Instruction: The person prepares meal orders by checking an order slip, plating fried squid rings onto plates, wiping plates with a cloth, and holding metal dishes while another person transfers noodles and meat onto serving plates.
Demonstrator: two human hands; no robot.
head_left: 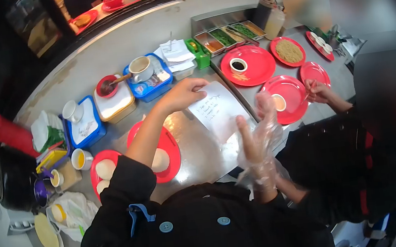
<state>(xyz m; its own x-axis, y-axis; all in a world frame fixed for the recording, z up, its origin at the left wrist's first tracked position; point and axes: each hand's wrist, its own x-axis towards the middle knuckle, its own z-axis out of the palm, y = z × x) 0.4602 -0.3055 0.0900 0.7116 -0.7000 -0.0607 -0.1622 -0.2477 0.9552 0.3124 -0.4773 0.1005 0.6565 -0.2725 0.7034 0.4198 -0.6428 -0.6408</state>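
Observation:
A white sheet of paper [216, 108] with handwritten lines is pinched at its upper left edge by my left hand [186, 94], over the steel counter. My bare left fingers are closed on it. My right hand [259, 140] wears a clear plastic glove and is raised beside the paper's lower right side, thumb and fingers apart, with nothing visible in it. Below my left forearm, a red plate [170, 149] carries a white rounded mound [160, 160], partly hidden by the arm. Another red plate [114, 153] with white mounds lies further left, partly behind my sleeve.
A co-worker's hand [319, 91] is over a red plate [285, 84] with a small cup on the right. Red plates, sauce cups and steel topping trays [226, 37] fill the back right. Lidded tubs [151, 74], mugs and a black pot [12, 173] line the wall.

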